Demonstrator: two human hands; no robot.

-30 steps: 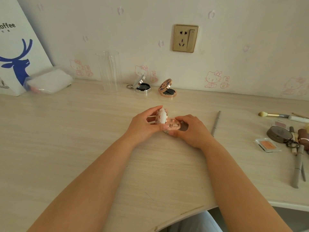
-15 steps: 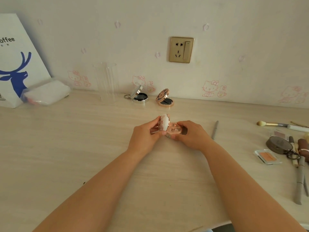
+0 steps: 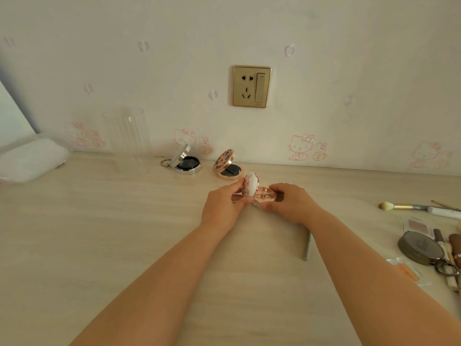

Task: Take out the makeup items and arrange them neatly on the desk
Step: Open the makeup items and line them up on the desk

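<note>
Both hands hold open compact [image 3: 259, 192] above bench [image 3: 99, 233], mid-back: left hand [image 3: 222, 207] pinches raised lid, right hand [image 3: 290, 203] grips base. Two more open compacts [image 3: 185, 162] by wall.

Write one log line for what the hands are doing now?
left hand: holds compact lid | right hand: holds compact base | compact: open | desk: two open compacts by wall

open compact [image 3: 257, 192]: rose-gold base, white floral lid raised, held above worktop [image 3: 99, 233] in left hand [image 3: 222, 206] and right hand [image 3: 289, 203] | silver compact [image 3: 185, 163] and floral compact [image 3: 227, 167]: both lids up, side by side at wall | brush [image 3: 401, 206], dark round case [image 3: 420, 247], pencils: clustered far right
</note>
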